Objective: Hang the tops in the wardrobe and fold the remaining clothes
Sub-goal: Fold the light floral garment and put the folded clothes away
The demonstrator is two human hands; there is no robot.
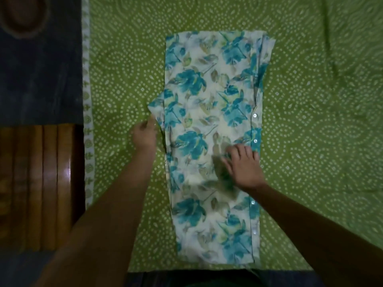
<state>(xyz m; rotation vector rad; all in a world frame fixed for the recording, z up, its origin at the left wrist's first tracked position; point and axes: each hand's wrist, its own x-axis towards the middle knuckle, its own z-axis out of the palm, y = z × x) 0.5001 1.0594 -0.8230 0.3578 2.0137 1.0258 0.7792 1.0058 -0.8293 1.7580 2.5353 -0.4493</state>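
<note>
Shirt (211, 141): floral, thin, soft, light; I judge it slides and creases easily. Lies folded lengthwise on the bedsheet (310, 100), under my right hand (243, 166), whose flat fingers press it. My left hand (145, 134) pinches the sleeve (156, 106) just beyond its fingertips: best hold there.

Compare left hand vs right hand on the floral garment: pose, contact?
The left hand sits at the floral garment's left edge, fingers curled in a grip on the sleeve flap; the right hand lies on top of the cloth near the button placket.
The left hand pinches an edge, while the right hand presses flat with spread fingers.
Both touch the same garment on the green bedsheet.
</note>
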